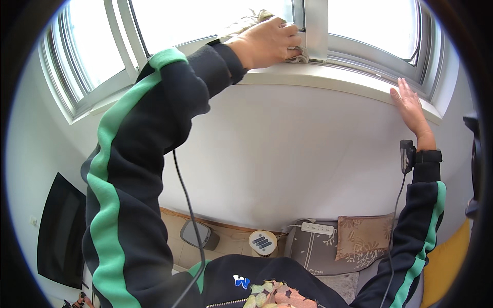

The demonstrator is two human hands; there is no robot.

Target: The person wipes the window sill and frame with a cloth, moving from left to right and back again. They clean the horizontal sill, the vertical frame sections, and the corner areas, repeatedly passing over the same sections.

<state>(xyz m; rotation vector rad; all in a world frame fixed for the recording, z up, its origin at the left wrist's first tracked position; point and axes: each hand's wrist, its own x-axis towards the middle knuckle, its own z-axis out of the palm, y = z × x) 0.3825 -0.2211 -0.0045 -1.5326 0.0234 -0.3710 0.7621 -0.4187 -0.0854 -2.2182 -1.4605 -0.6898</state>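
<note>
My left hand (pixel 269 42) grips a crumpled greyish cloth (pixel 298 57) and presses it against the lower window frame, beside the upright metal post (pixel 316 30). Part of the cloth bunches out above the hand, in front of the glass (pixel 212 19). At the right, my right hand (pixel 409 104) rests with its fingers spread on the edge of the pale window sill (pixel 358 81), holding nothing. A strap with a small black device (pixel 406 156) sits on the right wrist, and a cable hangs from it.
Below the sill is a white wall (pixel 269 146). Lower down are a grey bin (pixel 195 233), a small round-topped white appliance (pixel 262 242), a power strip (pixel 317 228) on a grey cushioned seat, and a patterned pillow (pixel 362 231). A dark flat screen (pixel 61 235) stands at left, a yellow cushion (pixel 446 265) at right.
</note>
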